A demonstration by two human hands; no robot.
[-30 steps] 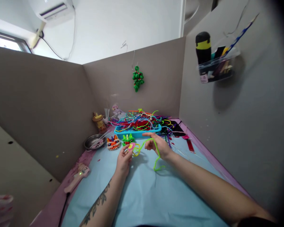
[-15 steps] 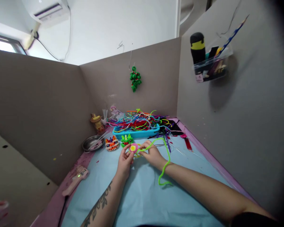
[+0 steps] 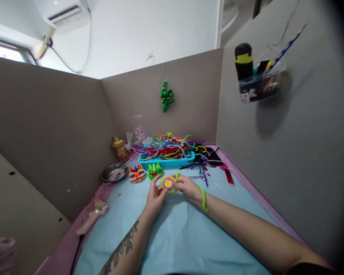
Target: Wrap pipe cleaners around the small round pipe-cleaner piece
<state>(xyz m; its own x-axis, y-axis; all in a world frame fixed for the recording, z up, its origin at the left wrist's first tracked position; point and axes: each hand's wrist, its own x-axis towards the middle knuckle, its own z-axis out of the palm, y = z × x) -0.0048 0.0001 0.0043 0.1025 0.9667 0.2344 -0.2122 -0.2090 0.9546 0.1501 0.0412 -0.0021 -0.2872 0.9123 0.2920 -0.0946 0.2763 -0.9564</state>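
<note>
A small round pipe-cleaner disc (image 3: 167, 183) has a yellow centre, a pink ring and lime green around part of its edge. My left hand (image 3: 155, 195) pinches it from the left, thumb at the front. At its right side, the fingers of my right hand (image 3: 188, 188) are closed on the lime green pipe cleaner (image 3: 204, 198), whose loose end hangs over my right wrist. Just behind my hands sit a green pipe-cleaner creature head (image 3: 155, 172) and an orange and white one (image 3: 137, 174).
A blue tray (image 3: 166, 163) overflows with coloured pipe cleaners. Scissors (image 3: 199, 177) lie to its front right. On the left are a metal bowl (image 3: 114, 173) and a pink glue gun (image 3: 93, 217) with a cord. Grey partitions (image 3: 160, 126) enclose the table; a clear box (image 3: 259, 86) hangs at right.
Both hands and the disc have shifted slightly right in view. The lime green strand, which looped high and trailed onto the cloth, now lies closer to the disc's edge and over my right wrist.
</note>
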